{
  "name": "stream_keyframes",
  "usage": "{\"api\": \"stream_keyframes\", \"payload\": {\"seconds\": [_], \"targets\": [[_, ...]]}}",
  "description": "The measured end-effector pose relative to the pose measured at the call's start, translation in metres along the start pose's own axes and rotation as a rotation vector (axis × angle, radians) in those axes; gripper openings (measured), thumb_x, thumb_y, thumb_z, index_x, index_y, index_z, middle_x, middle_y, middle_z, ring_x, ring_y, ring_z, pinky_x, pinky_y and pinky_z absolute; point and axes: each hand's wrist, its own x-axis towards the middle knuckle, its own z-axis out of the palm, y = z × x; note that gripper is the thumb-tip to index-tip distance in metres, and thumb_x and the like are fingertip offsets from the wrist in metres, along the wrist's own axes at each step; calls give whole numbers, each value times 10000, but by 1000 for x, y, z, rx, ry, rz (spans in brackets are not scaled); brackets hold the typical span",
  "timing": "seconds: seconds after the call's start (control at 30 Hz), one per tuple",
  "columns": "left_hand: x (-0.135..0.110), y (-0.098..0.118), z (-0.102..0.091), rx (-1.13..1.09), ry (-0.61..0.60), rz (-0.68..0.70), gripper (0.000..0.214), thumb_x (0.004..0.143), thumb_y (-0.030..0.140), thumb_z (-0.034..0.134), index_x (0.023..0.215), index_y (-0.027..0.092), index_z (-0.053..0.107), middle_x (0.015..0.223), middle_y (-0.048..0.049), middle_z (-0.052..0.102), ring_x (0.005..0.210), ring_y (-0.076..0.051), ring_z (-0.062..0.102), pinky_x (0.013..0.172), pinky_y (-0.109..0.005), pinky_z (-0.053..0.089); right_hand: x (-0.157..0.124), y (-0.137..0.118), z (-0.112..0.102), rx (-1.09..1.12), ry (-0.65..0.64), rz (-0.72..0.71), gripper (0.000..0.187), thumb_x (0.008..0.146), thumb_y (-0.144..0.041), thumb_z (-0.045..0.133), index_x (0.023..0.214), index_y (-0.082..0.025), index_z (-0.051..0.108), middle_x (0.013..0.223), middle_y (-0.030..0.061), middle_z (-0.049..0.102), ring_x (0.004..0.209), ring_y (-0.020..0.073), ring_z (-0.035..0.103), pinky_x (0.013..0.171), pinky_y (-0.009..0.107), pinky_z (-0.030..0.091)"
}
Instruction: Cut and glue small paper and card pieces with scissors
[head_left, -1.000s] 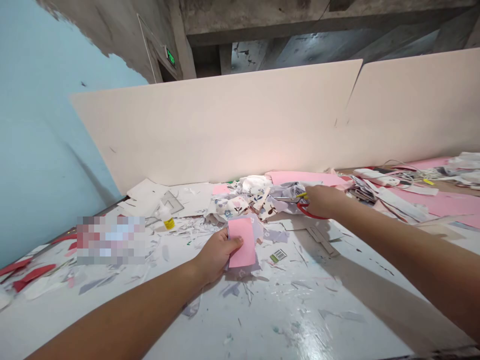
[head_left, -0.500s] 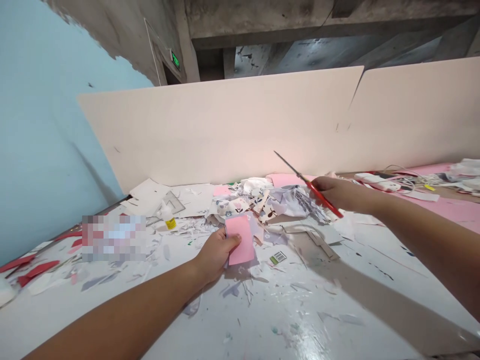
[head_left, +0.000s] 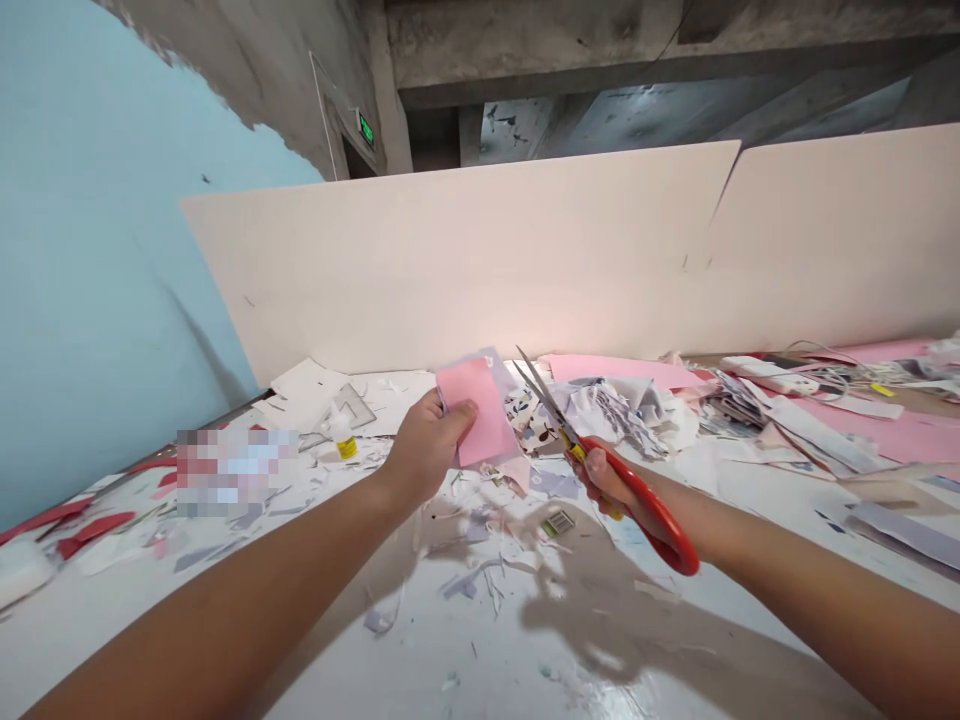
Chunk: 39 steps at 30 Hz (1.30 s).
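Observation:
My left hand [head_left: 431, 440] pinches a pink rectangular sheet [head_left: 480, 425], thumb in front and fingers behind. A larger pale lilac sheet [head_left: 496, 366] shows behind the pink one, past its top and right edges. My right hand [head_left: 609, 478] grips red-handled scissors [head_left: 637, 490], with the blades pointing up and left, slightly apart. The blade tips are near the right edge of the held sheets, and whether they touch cannot be made out. Paper scraps lie on the table beneath both hands.
A crumpled heap of cloth-like scraps [head_left: 622, 410] lies behind the scissors. A small bottle with a yellow label [head_left: 346, 443] stands left, near a clear set square [head_left: 354, 405]. Pink sheets [head_left: 885, 430] and a white power strip [head_left: 772, 375] are right. A pale partition [head_left: 480, 260] borders the back.
My left hand has raised the pink and lilac sheets. My right hand has brought the scissors left and down toward them, and the blades have parted slightly. The view has shifted a little.

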Motion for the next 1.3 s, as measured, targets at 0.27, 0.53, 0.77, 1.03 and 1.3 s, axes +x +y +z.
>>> {"api": "stream_keyframes", "payload": {"seconds": [0.27, 0.53, 0.77, 1.03, 1.3], "targets": [[19, 2, 18, 226, 82, 184, 326, 716, 425, 558, 916, 167, 556, 790, -30, 602, 656, -137, 544, 558, -239, 421, -6, -3, 19, -127, 44, -128, 448, 828, -624, 220, 731, -213, 371, 698, 4, 447, 608, 152, 440, 590, 305, 388], [15, -4, 25, 348, 41, 184, 293, 737, 414, 529, 906, 178, 572, 700, -8, 590, 614, -134, 530, 527, -224, 387, -6, -2, 20, -153, 72, -164, 442, 840, -605, 212, 728, -209, 375, 700, 8, 453, 601, 152, 447, 559, 299, 368], [6, -8, 30, 387, 22, 174, 254, 747, 399, 522, 872, 183, 569, 729, -11, 605, 615, -134, 535, 523, -225, 387, -4, -4, 25, -147, 98, -180, 495, 832, -631, 154, 705, -208, 378, 617, -2, 461, 565, 152, 443, 572, 320, 382], [4, -12, 33, 356, 21, 220, 248, 756, 392, 523, 888, 188, 571, 729, -13, 610, 657, -140, 542, 560, -230, 402, -4, -3, 27, -134, 101, -170, 509, 825, -644, 142, 677, -212, 368, 598, -1, 475, 555, 149, 459, 580, 319, 401], [3, -11, 33, 325, 12, 206, 255, 749, 394, 538, 885, 182, 573, 730, -18, 604, 651, -139, 535, 549, -227, 398, -7, -3, 29, -75, 88, -154, 511, 839, -623, 162, 618, -205, 355, 579, -9, 444, 523, 128, 466, 574, 302, 418]]}}
